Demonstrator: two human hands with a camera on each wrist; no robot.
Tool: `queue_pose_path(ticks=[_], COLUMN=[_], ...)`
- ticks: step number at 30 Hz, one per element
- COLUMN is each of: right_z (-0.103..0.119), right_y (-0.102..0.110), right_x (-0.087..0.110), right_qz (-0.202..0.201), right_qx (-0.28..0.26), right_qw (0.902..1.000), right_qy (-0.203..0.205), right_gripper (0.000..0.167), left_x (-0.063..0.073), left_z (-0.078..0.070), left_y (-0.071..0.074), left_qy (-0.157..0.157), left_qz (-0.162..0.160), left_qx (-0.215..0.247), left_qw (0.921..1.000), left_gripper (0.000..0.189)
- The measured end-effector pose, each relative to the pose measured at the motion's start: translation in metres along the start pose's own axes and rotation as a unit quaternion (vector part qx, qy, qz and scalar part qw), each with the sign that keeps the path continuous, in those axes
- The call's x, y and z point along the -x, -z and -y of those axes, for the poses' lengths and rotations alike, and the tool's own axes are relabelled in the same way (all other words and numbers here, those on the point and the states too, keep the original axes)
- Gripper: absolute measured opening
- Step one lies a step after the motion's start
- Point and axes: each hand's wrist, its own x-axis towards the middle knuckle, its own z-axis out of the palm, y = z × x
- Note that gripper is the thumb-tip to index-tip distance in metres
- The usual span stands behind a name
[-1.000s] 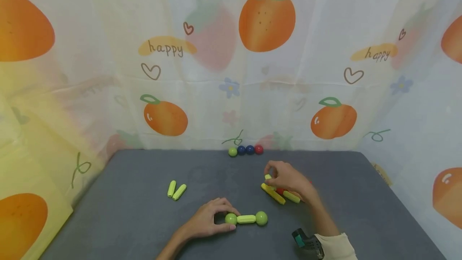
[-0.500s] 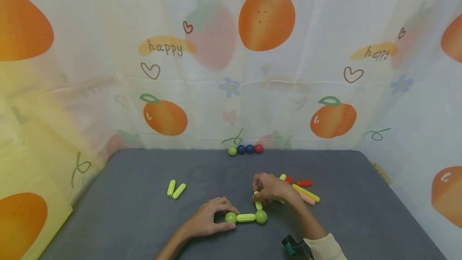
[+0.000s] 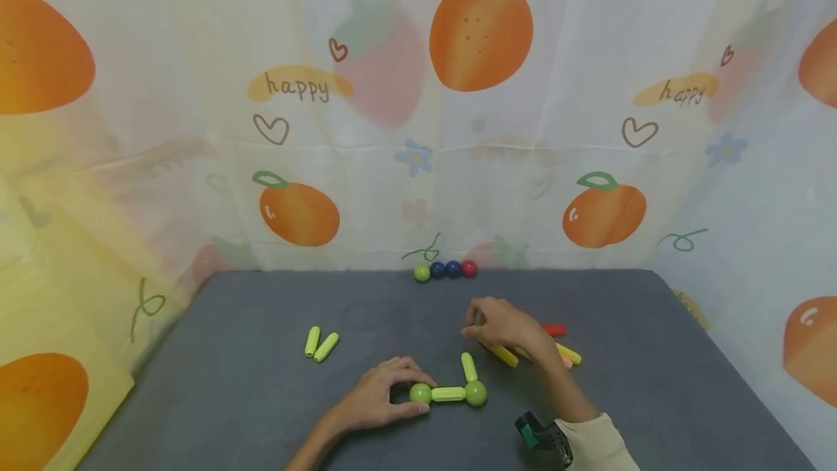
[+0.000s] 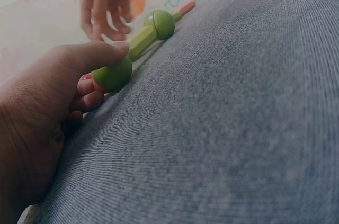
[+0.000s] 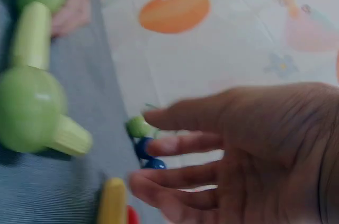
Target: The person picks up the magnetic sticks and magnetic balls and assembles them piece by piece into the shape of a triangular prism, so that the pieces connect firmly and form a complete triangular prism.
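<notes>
My left hand [image 3: 374,400] pinches a green ball [image 3: 421,393] between thumb and fingers on the grey tabletop. A pale green ribbed stick [image 3: 448,394] joins it to a second green ball [image 3: 476,394]. From that second ball another pale green stick [image 3: 468,367] points toward the back, making an L. My right hand [image 3: 506,325] hovers beyond this shape, over a loose pile of sticks, partly hiding it. In the right wrist view its fingers [image 5: 180,179] are loosely bent, with nothing between them. A yellow stick [image 3: 503,355] lies just below that hand.
Two pale green sticks [image 3: 320,344] lie at the left. A row of green, blue and red balls [image 3: 454,269] stands along the back edge, before a fruit-print curtain [image 3: 418,129]. Red [image 3: 555,330] and yellow [image 3: 569,353] sticks show beside the right forearm.
My right hand brought a pale green stick from the pile to the right-hand ball, let go of it there, and moved back over the pile. The left hand has stayed on its ball.
</notes>
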Motion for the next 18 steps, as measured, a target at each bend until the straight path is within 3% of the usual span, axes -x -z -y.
queue_pose_path(ticks=[3, 8, 15, 18], right_z=[-0.002, -0.009, -0.031, -0.034], right_y=[0.018, 0.036, 0.031, 0.024], right_x=[-0.019, -0.064, -0.096, -0.098], right_qz=[-0.055, -0.122, -0.121, -0.105], right_qx=[0.058, 0.143, 0.286, 0.288], right_qw=[0.9966, 0.9812, 0.9478, 0.9497], right_qy=[0.017, 0.044, 0.073, 0.066], right_gripper=[0.020, 0.039, 0.039, 0.040], left_x=[0.000, 0.002, 0.000, 0.000], left_z=[0.000, 0.000, -0.002, -0.002], left_y=[0.001, 0.003, 0.001, 0.002], left_qy=[-0.007, -0.012, -0.004, -0.003], left_qz=[-0.006, -0.016, -0.005, -0.010], left_qx=[-0.005, -0.011, -0.010, -0.008], left_qw=[0.9999, 0.9997, 0.9999, 0.9999], left_gripper=[0.024, 0.021, 0.021, 0.021])
